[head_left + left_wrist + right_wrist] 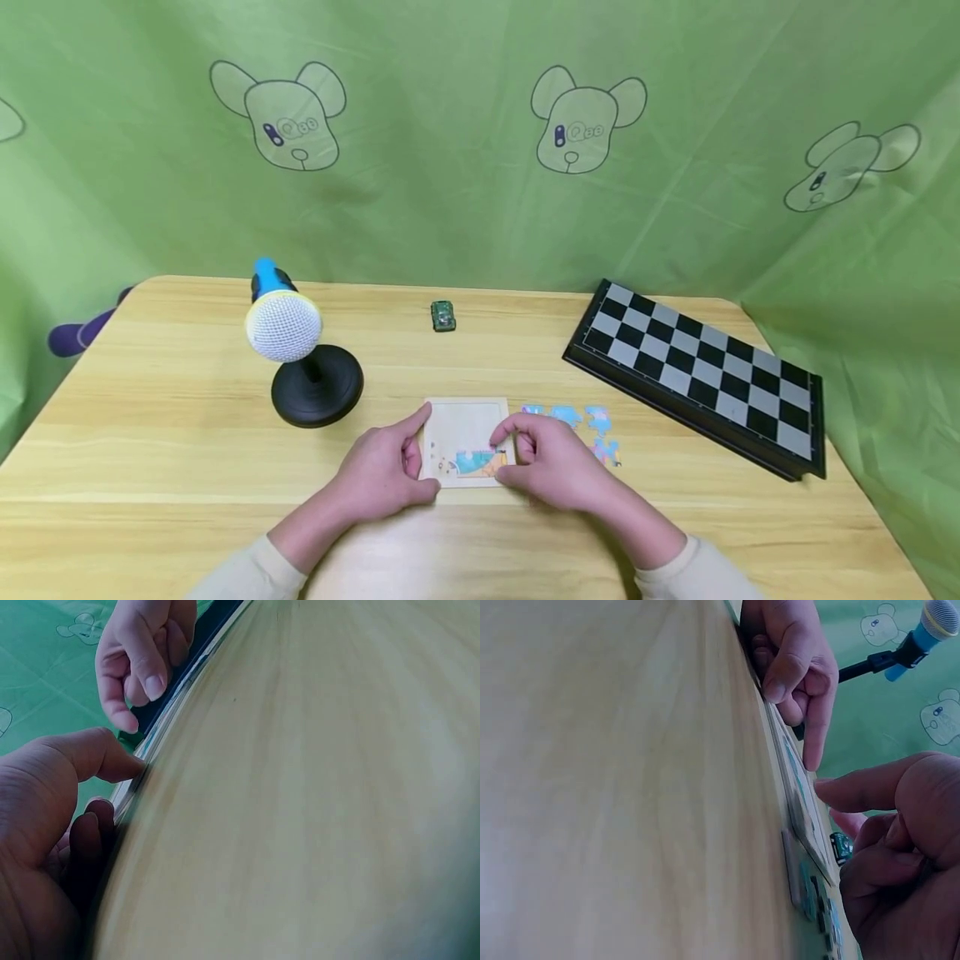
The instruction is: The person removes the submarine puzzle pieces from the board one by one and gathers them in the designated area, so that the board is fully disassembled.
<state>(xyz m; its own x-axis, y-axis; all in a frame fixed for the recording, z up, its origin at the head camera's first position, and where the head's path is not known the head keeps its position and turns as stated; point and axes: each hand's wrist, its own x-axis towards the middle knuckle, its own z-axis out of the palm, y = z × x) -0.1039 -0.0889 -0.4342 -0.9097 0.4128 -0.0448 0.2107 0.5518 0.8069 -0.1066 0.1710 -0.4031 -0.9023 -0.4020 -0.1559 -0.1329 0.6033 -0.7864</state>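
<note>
A small pale puzzle board [467,423] lies on the table, with a strip of blue and orange puzzle pieces [472,463] along its lower edge. My left hand [382,473] holds the board's left side, index finger at the upper corner and thumb at the lower one. Over the lower right of the board, my right hand [553,462] has thumb and index finger around an orange puzzle piece [491,463]; the fingers partly hide it. Several loose blue and pink puzzle pieces [566,414] lie right beside that hand. Both hands also show in the right wrist view.
A toy microphone [285,325] on a round black stand [317,387] is at the left. A small green toy car [443,316] sits at the back middle. The black-and-white chessboard [697,358] lies at an angle on the right, before a green curtain [450,167].
</note>
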